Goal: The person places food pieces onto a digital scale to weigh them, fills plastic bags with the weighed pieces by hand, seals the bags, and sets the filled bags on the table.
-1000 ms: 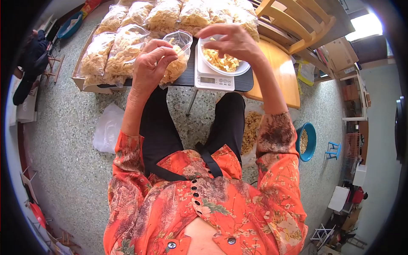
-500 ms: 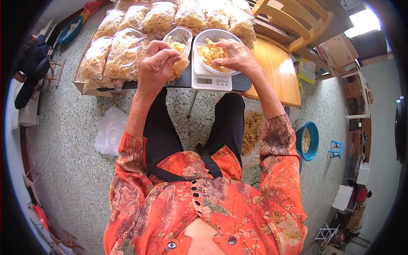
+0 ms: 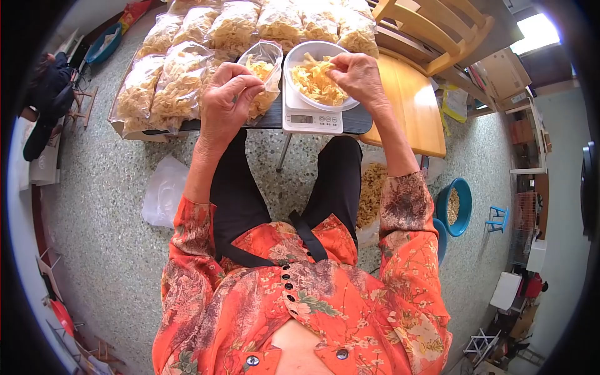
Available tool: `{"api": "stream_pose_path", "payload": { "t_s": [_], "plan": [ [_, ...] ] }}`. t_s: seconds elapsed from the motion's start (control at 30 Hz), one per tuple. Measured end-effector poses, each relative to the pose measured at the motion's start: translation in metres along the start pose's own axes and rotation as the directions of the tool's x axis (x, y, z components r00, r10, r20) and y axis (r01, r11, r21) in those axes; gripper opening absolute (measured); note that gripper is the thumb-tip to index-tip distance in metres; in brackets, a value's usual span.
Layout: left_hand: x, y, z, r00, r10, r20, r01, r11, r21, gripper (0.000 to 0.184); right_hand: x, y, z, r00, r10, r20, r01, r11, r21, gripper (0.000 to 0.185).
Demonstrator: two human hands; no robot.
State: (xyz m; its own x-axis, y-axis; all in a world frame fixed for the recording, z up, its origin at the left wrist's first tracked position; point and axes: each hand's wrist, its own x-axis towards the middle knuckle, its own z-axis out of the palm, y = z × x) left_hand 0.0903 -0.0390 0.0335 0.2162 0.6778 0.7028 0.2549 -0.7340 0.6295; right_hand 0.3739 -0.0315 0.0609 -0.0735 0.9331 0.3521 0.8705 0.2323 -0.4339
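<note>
My left hand (image 3: 230, 100) pinches the rim of an open clear plastic bag (image 3: 264, 67) that holds pale yellow dried flakes. To its right a white bowl (image 3: 292, 83) rests on a white digital scale (image 3: 311, 120); its display digits are too small to read. Yellow flakes (image 3: 317, 81) lie in the bowl. Over the bowl's right side is my right hand (image 3: 359, 78), its fingertips closed on some of the flakes.
Filled clear bags (image 3: 181, 84) stand in rows on the left and behind. A wooden chair (image 3: 406, 106) is at the right. A white plastic bag (image 3: 165, 190) and a blue basin (image 3: 454, 207) are on the floor.
My right hand first lowered into the bowl, then shifted right and rose a little with its fingers closing on flakes. My left hand keeps its pinch at the bag's rim.
</note>
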Motion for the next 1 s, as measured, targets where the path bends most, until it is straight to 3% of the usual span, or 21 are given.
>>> {"api": "stream_pose_path", "payload": {
  "t_s": [0.1, 0.17, 0.2, 0.23, 0.3, 0.47, 0.57, 0.7, 0.83, 0.87, 0.9, 0.97, 1.0],
  "plan": [
    [0.000, 0.000, 0.000, 1.000, -0.026, 0.014, 0.026, 1.000, 0.003, 0.010, -0.001, 0.000, -0.016, 0.991, 0.131, 0.022, -0.133, 0.980, 0.147, 0.021],
    [0.001, 0.000, 0.001, 0.999, -0.035, 0.017, 0.035, 0.999, -0.002, 0.010, -0.001, 0.008, -0.019, 0.958, 0.249, 0.143, -0.281, 0.707, 0.650, 0.018],
    [0.002, 0.000, 0.002, 1.000, -0.007, 0.011, 0.007, 1.000, -0.003, 0.010, -0.001, 0.009, -0.020, 0.941, 0.290, 0.172, -0.317, 0.586, 0.745, 0.016],
    [0.002, 0.000, 0.003, 1.000, 0.021, 0.004, -0.021, 1.000, -0.004, 0.010, 0.000, 0.010, -0.020, 0.942, 0.289, 0.171, -0.316, 0.588, 0.745, 0.016],
    [0.003, 0.000, 0.005, 1.000, 0.020, 0.009, -0.020, 1.000, -0.010, 0.010, -0.001, 0.011, -0.017, 0.885, 0.413, 0.217, -0.337, 0.245, 0.909, 0.014],
    [0.004, 0.001, 0.006, 1.000, -0.005, 0.030, 0.005, 1.000, -0.008, 0.011, 0.001, 0.014, -0.019, 0.870, 0.430, 0.241, -0.329, 0.142, 0.934, 0.019],
    [0.004, 0.000, 0.007, 0.998, -0.012, 0.054, 0.013, 1.000, -0.016, 0.011, 0.006, -0.011, -0.020, 0.875, 0.463, 0.139, -0.242, 0.170, 0.955, 0.018],
    [0.003, -0.002, 0.011, 0.998, 0.009, 0.061, -0.005, 0.998, -0.065, 0.011, 0.018, -0.053, 0.004, 0.932, 0.360, 0.030, -0.122, 0.235, 0.964, 0.014],
    [0.003, -0.001, 0.008, 0.997, 0.050, 0.060, -0.046, 0.997, -0.066, 0.011, 0.020, -0.090, 0.038, 0.987, 0.160, -0.013, -0.074, 0.524, 0.849, 0.017],
    [0.002, -0.001, 0.008, 0.997, 0.049, 0.051, -0.045, 0.996, -0.077, 0.012, 0.020, -0.095, 0.044, 0.990, 0.108, -0.093, -0.026, 0.776, 0.630, 0.012],
    [0.001, 0.000, 0.006, 0.998, 0.050, 0.046, -0.047, 0.996, -0.071, 0.012, 0.020, -0.102, 0.042, 0.986, -0.008, -0.166, 0.081, 0.896, 0.437, 0.013],
    [-0.002, -0.001, 0.003, 1.000, 0.027, 0.016, -0.025, 0.997, -0.073, 0.012, 0.023, -0.098, 0.044, 0.977, -0.179, -0.115, 0.202, 0.950, 0.236, 0.012],
    [-0.002, -0.002, 0.001, 1.000, 0.011, 0.012, -0.011, 0.998, -0.057, 0.012, 0.025, -0.097, 0.043, 0.977, -0.180, -0.111, 0.202, 0.951, 0.236, 0.012]
  ]
}}
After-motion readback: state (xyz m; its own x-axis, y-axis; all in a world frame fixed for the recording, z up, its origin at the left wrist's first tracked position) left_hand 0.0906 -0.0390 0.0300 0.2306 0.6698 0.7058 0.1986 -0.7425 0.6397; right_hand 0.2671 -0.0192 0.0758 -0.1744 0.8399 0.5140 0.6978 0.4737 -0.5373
